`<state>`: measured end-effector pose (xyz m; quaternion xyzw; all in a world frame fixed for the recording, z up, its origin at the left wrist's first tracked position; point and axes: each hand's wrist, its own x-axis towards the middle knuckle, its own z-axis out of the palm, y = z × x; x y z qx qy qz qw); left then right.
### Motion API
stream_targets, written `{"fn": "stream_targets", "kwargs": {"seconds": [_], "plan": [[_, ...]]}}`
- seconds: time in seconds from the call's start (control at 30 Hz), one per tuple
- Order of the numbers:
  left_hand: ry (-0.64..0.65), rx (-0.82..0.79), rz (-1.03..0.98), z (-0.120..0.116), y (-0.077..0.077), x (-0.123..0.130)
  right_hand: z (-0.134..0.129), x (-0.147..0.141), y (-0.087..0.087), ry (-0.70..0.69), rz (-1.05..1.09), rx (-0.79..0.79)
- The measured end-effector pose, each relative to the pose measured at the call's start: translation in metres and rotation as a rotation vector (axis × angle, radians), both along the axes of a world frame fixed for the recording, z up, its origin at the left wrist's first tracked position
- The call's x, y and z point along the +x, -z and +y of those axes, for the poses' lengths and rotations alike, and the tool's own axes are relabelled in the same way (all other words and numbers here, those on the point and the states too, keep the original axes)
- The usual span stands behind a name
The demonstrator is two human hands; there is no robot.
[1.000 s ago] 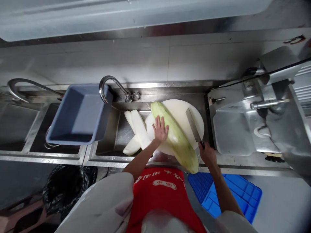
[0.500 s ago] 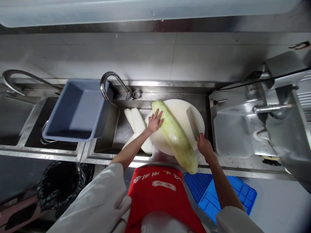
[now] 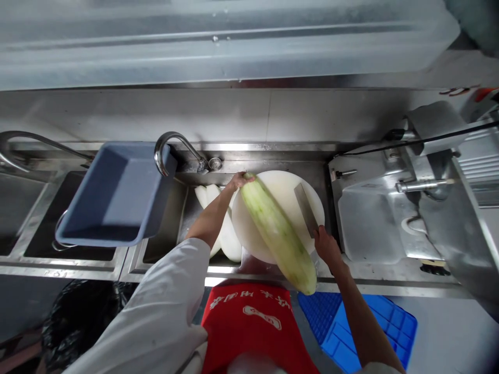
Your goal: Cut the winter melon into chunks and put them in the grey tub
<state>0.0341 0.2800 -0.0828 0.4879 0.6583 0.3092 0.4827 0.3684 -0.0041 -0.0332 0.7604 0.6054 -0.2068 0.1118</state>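
Observation:
A long, pale green peeled winter melon [image 3: 277, 228] lies slantwise across a round white cutting board [image 3: 283, 189]. Its near end juts past the board toward my red apron. My left hand [image 3: 241, 179] is closed around the melon's far end, with some of the fingers hidden. In my right hand [image 3: 326, 245] is a cleaver [image 3: 305, 208], held by the handle. The blade rests on or just above the board, to the right of the melon and apart from it. Long white pieces [image 3: 231, 240] lie in the sink left of the board, partly behind my left forearm.
A grey-blue plastic tub [image 3: 113, 192] sits over the sinks on the left, beside a curved faucet [image 3: 177, 136]. A metal slicing machine [image 3: 423, 187] stands to the right. Below are a black-bagged bin [image 3: 74, 317] and a blue crate [image 3: 385, 322]. A shelf edge hangs overhead.
My left hand has slid from the melon's upper side to its far end and closed round it. The cleaver stays at the melon's right. The view has tilted slightly upward.

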Motion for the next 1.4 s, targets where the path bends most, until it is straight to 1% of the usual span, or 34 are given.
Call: {"fn": "stream_targets", "kwargs": {"seconds": [0.07, 0.13, 0.17, 0.23, 0.33, 0.4, 0.43, 0.5, 0.57, 0.63, 0.7, 0.77, 0.83, 0.93, 1.0, 1.13, 1.33, 1.4], "plan": [[0.063, -0.051, -0.019, -0.009, 0.002, -0.006, 0.000, -0.001, -0.002, 0.012, -0.003, -0.006], [0.095, -0.063, -0.017, -0.029, 0.007, -0.011, 0.001, -0.001, -0.002, 0.022, -0.014, -0.011], [0.092, -0.049, 0.015, -0.041, 0.010, -0.013, 0.002, -0.001, -0.002, 0.024, -0.024, -0.011], [0.042, 0.017, 0.158, -0.070, 0.015, -0.012, 0.005, 0.000, -0.002, 0.018, -0.037, -0.012], [-0.083, 0.184, 0.398, -0.113, 0.020, -0.005, 0.010, -0.001, -0.008, -0.009, -0.050, -0.021], [-0.150, 0.298, 0.446, -0.135, 0.023, -0.001, 0.014, -0.009, -0.017, -0.030, -0.076, -0.008], [-0.158, 0.347, 0.449, -0.144, 0.025, 0.000, 0.015, -0.015, -0.023, -0.043, -0.086, 0.009], [-0.133, 0.420, 0.438, -0.158, 0.028, 0.002, 0.016, -0.035, -0.037, -0.079, -0.068, 0.041], [-0.106, 0.462, 0.425, -0.169, 0.030, 0.002, 0.017, -0.062, -0.051, -0.126, 0.010, 0.047], [-0.108, 0.479, 0.418, -0.176, 0.033, 0.001, 0.019, -0.090, -0.065, -0.168, 0.087, 0.029], [-0.111, 0.484, 0.414, -0.180, 0.034, 0.002, 0.023, -0.116, -0.076, -0.204, 0.117, 0.001], [-0.110, 0.489, 0.408, -0.181, 0.035, 0.003, 0.026, -0.134, -0.083, -0.236, 0.112, -0.035], [-0.115, 0.503, 0.393, -0.180, 0.035, 0.004, 0.029, -0.145, -0.088, -0.269, 0.094, -0.077], [-0.126, 0.528, 0.365, -0.179, 0.034, 0.005, 0.030, -0.151, -0.091, -0.304, 0.056, -0.116], [-0.119, 0.512, 0.357, -0.180, 0.034, 0.006, 0.030, -0.152, -0.090, -0.317, 0.034, -0.120], [-0.105, 0.469, 0.363, -0.181, 0.033, 0.006, 0.026, -0.158, -0.088, -0.319, -0.014, -0.133], [-0.107, 0.465, 0.377, -0.182, 0.033, 0.006, 0.019, -0.170, -0.087, -0.303, -0.034, -0.177], [-0.084, 0.476, 0.384, -0.182, 0.033, 0.007, 0.020, -0.171, -0.087, -0.288, -0.035, -0.181]]}}
